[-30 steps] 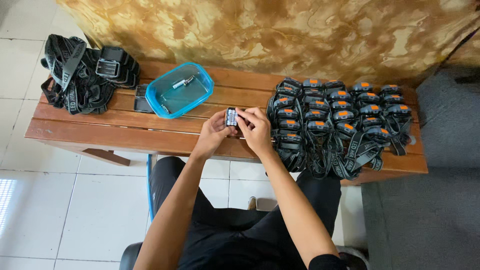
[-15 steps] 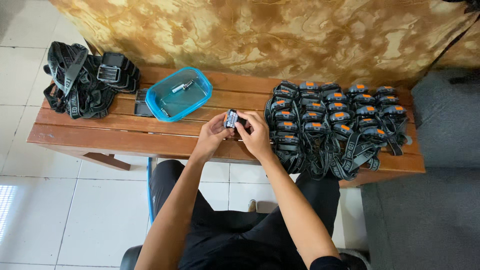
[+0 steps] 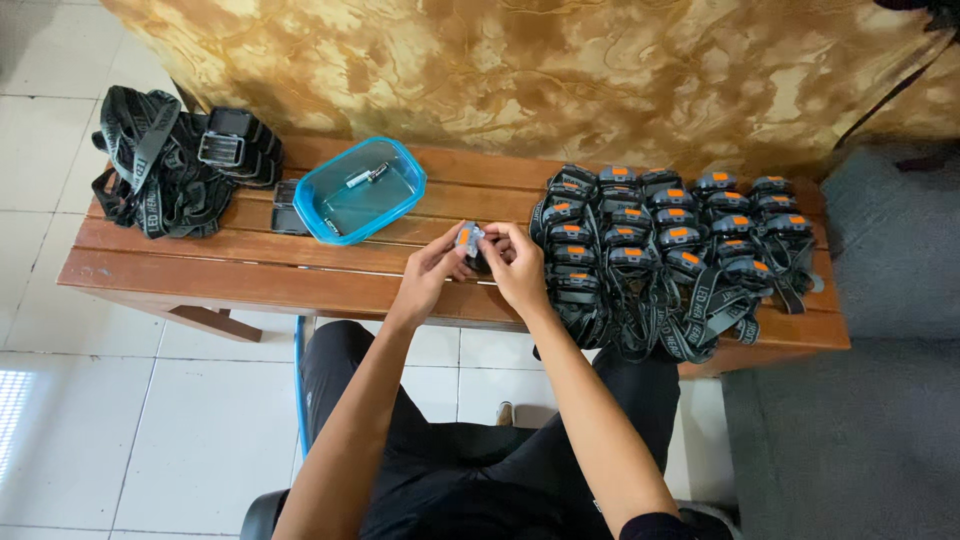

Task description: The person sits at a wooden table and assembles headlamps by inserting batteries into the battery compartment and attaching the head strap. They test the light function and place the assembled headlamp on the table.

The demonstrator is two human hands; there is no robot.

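On bench (image 3: 250, 270), blue tub (image 3: 360, 190), batteries (image 3: 366, 177) inside

Bright even daylight, soft shadows, sharp focus, slight wide-angle edge distortion.

Both hands, the left hand (image 3: 428, 272) and right hand (image 3: 520, 268), hold a small headlamp (image 3: 470, 240) over a wooden bench (image 3: 250, 270), between a blue tray (image 3: 362, 190) and rows of headlamps (image 3: 665, 235).

One blue plastic tub (image 3: 361, 190), two batteries (image 3: 367, 177) inside it, one wooden bench (image 3: 200, 262), roughly twenty-five orange-buttoned headlamps (image 3: 664, 245).
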